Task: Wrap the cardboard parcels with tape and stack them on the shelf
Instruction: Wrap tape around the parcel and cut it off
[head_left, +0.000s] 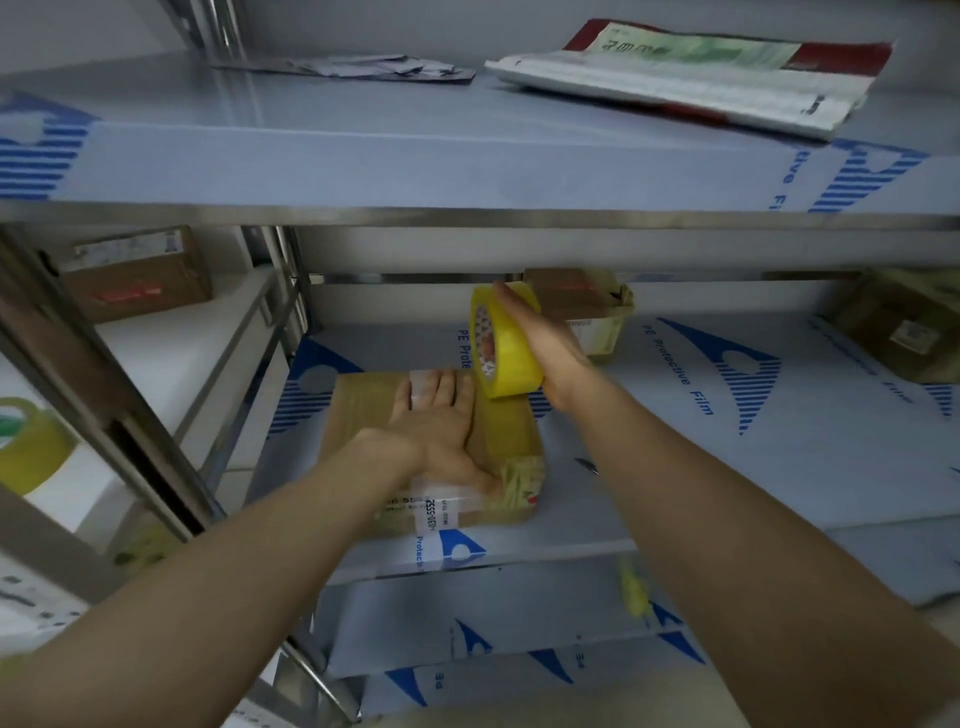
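Head view shows the right hand (550, 348) gripping a yellow tape roll (506, 343) just above the cardboard parcel (358, 415), which lies on the shelf (675, 441) under the flat, pressing left hand (436, 415); if that palm eases, a tug on the roll could drag the parcel askew.

Both bare forearms reach forward. The left hand (436, 431) lies flat, palm down, fingers straight, pressing on the parcel (358, 415). The right hand (550, 353), raised higher, grips the tape roll (509, 358).
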